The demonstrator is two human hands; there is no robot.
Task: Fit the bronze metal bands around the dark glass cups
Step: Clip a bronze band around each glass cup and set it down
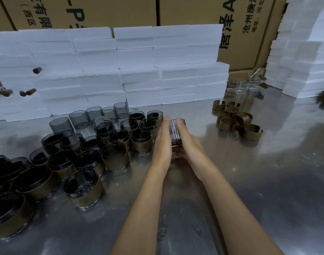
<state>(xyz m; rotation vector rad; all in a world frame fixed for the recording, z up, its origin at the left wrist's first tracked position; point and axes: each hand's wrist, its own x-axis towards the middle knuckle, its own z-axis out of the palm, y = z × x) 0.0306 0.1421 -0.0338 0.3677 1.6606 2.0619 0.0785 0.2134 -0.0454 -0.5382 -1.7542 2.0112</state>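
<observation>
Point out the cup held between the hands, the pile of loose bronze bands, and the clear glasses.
held cup (176,133), head view, ribbed side wall
loose bronze bands (238,120), head view, middle of pile
clear glasses (242,89), head view, upper walls

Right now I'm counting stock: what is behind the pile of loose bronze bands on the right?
Behind the loose bronze bands stand clear glass cups, then a cardboard box. White foam blocks flank them; the box's lower part is hidden by the glasses.

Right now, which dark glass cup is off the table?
The dark glass cup pressed between the left hand and right hand; all others stand on the table.
</observation>
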